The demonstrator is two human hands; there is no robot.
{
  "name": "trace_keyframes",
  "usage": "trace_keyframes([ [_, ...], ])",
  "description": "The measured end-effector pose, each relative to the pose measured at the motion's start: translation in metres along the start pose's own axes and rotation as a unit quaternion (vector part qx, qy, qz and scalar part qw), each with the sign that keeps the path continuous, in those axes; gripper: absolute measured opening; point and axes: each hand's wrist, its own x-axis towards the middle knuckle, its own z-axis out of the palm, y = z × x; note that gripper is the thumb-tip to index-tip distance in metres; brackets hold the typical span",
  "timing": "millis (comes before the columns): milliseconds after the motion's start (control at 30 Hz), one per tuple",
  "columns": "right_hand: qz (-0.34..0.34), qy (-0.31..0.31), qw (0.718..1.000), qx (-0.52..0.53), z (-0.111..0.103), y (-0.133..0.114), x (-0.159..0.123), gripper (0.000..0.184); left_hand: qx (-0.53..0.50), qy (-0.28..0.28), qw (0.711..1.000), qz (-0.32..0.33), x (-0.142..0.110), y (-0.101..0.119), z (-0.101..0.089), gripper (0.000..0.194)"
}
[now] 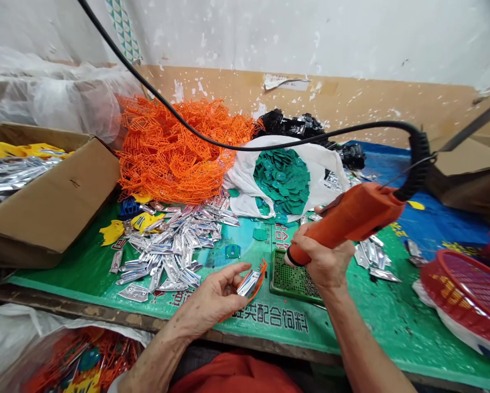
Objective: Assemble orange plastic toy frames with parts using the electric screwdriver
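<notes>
Between the thumb and fingers of my left hand (218, 295) is a silver metal plate (249, 283), with a thin orange plastic frame (260, 281) against it. My right hand (324, 259) is wrapped round an orange electric screwdriver (347, 215), whose lower end points down over a green tray (284, 281). Small screws (304, 284) lie in that tray; the driver's tip is partly hidden at its far edge. Just beyond my left hand lies a small green plastic piece (232, 251). A heap of silver plates (175, 251) spreads to the left.
Tangled orange frames (179, 147) pile up at the back, beside a white bag (245, 169) of green pieces (284, 180). A cardboard box (57, 202) stands left, a red basket (466, 289) right. The driver's black cable (212, 143) arches overhead.
</notes>
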Motion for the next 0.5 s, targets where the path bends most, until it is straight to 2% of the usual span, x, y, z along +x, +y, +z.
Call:
trace_keyframes([
  [67, -0.002, 0.002, 1.0, -0.002, 0.0, 0.0, 0.0, 0.01, 0.024, 0.01, 1.0, 0.0, -0.002, 0.001, -0.001, 0.069],
  [167, 0.001, 0.004, 1.0, 0.0, 0.001, 0.002, 0.0, 0.012, 0.042, 0.009, 0.999, -0.006, -0.004, 0.004, 0.0, 0.049],
  [267, 0.008, 0.012, 1.0, 0.007, 0.0, 0.002, 0.001, 0.014, 0.041, 0.025, 0.999, 0.014, -0.005, 0.004, 0.0, 0.031],
  [400, 0.002, 0.022, 0.999, 0.031, -0.001, -0.011, 0.005, 0.018, 0.026, 0.041, 0.998, 0.047, -0.002, -0.001, -0.002, 0.027],
  [500, -0.003, 0.011, 0.997, 0.079, 0.0, -0.03, 0.008, 0.02, 0.024, 0.031, 0.998, 0.047, 0.0, -0.004, -0.002, 0.028],
])
